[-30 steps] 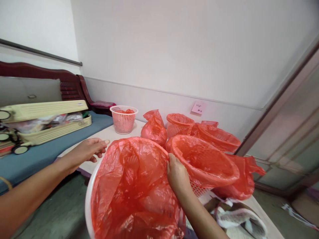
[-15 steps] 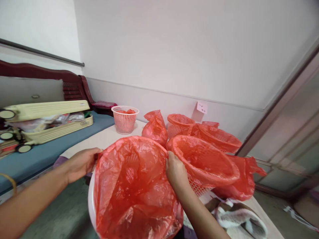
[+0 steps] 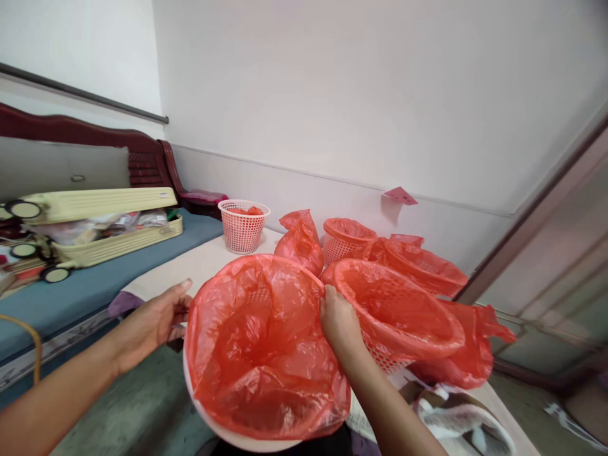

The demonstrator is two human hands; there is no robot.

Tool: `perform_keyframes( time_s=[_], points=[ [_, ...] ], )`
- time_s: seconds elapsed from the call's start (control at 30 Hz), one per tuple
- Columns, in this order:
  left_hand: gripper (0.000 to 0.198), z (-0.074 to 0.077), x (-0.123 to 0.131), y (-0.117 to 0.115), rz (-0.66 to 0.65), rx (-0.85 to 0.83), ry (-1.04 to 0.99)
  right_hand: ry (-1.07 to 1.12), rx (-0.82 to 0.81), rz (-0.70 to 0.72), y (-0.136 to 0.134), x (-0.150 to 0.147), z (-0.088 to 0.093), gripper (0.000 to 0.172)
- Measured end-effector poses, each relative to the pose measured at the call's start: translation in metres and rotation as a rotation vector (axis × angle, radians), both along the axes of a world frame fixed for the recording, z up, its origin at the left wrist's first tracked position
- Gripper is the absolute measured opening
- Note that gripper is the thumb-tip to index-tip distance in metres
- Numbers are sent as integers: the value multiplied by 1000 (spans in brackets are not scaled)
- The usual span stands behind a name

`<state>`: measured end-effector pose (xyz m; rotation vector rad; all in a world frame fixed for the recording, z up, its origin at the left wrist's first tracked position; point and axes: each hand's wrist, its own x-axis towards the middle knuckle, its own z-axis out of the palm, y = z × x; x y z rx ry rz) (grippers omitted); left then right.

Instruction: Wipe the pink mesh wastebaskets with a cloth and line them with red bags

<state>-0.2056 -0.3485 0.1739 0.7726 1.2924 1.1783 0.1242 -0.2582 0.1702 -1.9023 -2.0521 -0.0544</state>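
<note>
A red plastic bag [image 3: 259,345] lines a white basket [image 3: 228,427] held tilted toward me in front of the table. My right hand [image 3: 338,322] is closed on the bag's edge at the basket's right rim. On the left side of the rim, my left hand [image 3: 154,320] rests with the thumb up and the fingers curled toward the bag's edge. Right beside it on the table stands another basket lined with a red bag [image 3: 396,310].
Further back on the white table [image 3: 199,263] are a pink basket [image 3: 243,225], a tied red bag [image 3: 301,237] and two more lined baskets [image 3: 344,237]. An open cream suitcase [image 3: 99,228] lies on a blue bed at left. A folded cloth [image 3: 463,427] lies at lower right.
My left hand came in from the table to the basket's left rim. The basket has tipped more toward me, and the bag is spread more evenly over the rim.
</note>
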Motion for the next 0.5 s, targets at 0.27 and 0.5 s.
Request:
perform_keyframes(
  time_s=[0.27,0.5],
  points=[
    [35,-2,1,-3,31,48,152,-9,-3,1,3,-5,2,25],
    [27,-19,4,-13,92,-31,-25,-10,-6,-1,5,-3,2,25]
  ],
)
